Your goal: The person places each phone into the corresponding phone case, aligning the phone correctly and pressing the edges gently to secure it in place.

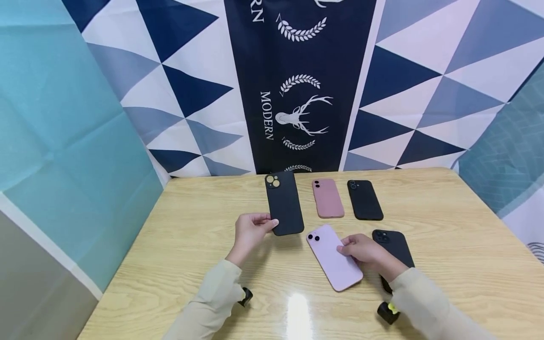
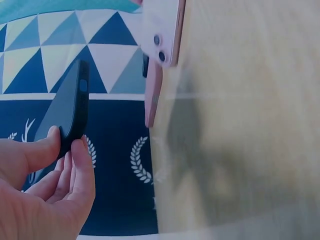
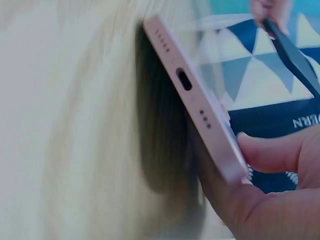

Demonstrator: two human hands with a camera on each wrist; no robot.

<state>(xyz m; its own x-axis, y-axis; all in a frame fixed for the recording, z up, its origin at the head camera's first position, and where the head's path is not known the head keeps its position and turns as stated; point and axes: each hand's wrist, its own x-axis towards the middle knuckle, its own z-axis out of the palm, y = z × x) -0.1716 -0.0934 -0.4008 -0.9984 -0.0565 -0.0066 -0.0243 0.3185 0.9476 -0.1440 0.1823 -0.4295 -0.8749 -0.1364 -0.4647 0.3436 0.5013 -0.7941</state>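
Observation:
My left hand (image 1: 250, 233) pinches a black phone case (image 1: 284, 200) by its lower left edge, thumb on the back. Table colour shows through its camera holes, and in the left wrist view a cutout shows in the narrow edge of the case (image 2: 81, 102). With thumb and fingers, my right hand (image 1: 364, 251) grips a light pink phone (image 1: 331, 259) by its right side, its two-lens back facing up. The right wrist view shows the bottom edge of the phone (image 3: 192, 95), with its charging port, held above the table. Case and phone are apart.
Behind the hands, a dusty pink phone or case (image 1: 328, 198) and a black one (image 1: 365, 200) lie on the wooden table (image 1: 191, 203). Another black phone or case (image 1: 397, 248) is partly hidden under my right forearm. A patterned cloth (image 1: 297, 156) hangs along the back edge.

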